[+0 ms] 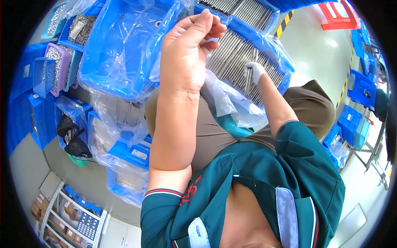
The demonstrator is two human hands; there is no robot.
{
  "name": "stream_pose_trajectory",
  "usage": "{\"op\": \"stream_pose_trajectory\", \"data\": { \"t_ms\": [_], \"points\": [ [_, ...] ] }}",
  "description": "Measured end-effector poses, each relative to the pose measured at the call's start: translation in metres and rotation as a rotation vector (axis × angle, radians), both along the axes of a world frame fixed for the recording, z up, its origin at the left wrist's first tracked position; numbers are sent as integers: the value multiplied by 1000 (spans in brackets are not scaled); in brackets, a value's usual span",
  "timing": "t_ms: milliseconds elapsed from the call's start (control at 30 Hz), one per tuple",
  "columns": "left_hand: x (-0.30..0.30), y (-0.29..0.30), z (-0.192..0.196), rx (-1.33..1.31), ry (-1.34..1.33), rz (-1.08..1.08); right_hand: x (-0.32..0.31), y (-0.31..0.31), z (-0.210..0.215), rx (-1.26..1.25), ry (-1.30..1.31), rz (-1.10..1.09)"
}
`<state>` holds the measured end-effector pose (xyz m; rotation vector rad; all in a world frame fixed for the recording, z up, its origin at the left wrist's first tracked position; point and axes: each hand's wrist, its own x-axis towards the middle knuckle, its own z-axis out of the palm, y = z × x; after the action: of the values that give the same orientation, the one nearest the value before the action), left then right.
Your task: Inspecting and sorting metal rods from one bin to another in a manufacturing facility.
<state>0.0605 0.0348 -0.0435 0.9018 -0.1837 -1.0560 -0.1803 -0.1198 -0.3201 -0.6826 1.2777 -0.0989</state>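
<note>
My left hand point(189, 39), bare, is raised over the gap between two blue bins. Its thumb and fingers are curled together, and whatever they may hold is hidden. My right hand point(255, 72), in a white glove, is closed round a few thin metal rods point(248, 82) above the right-hand bin. Many similar silvery rods point(229, 56) lie side by side in that plastic-lined blue bin point(288, 69). To the left of my left hand, a larger blue bin point(120, 45) is lined with clear plastic. A small metal ring point(158, 24) shows near its right side.
Another bin of rods point(252, 14) stands beyond. At the left are tubs of small metal parts, among them a purple tub point(66, 68). Plastic-wrapped blue crates point(128, 155) stand at lower left. A red stool point(339, 16) stands at far right, past striped floor tape.
</note>
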Motion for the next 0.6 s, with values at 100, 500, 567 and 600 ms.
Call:
{"op": "stream_pose_trajectory", "data": {
  "t_ms": [100, 500, 567, 600],
  "points": [
    [-6, -4, -1, 72, -3, -15, -26, -1, 15, 235, -262, -226],
    [-62, -31, -58, 263, 133, -17, 1, -6, 195, 62, -1222, -519],
    [-73, -33, -77, 108, 250, -72, 15, 5, 251, -57, -1227, -576],
    [-77, -39, -86, 45, 373, -109, 18, 8, 268, -211, -1279, -494]
  ]
}}
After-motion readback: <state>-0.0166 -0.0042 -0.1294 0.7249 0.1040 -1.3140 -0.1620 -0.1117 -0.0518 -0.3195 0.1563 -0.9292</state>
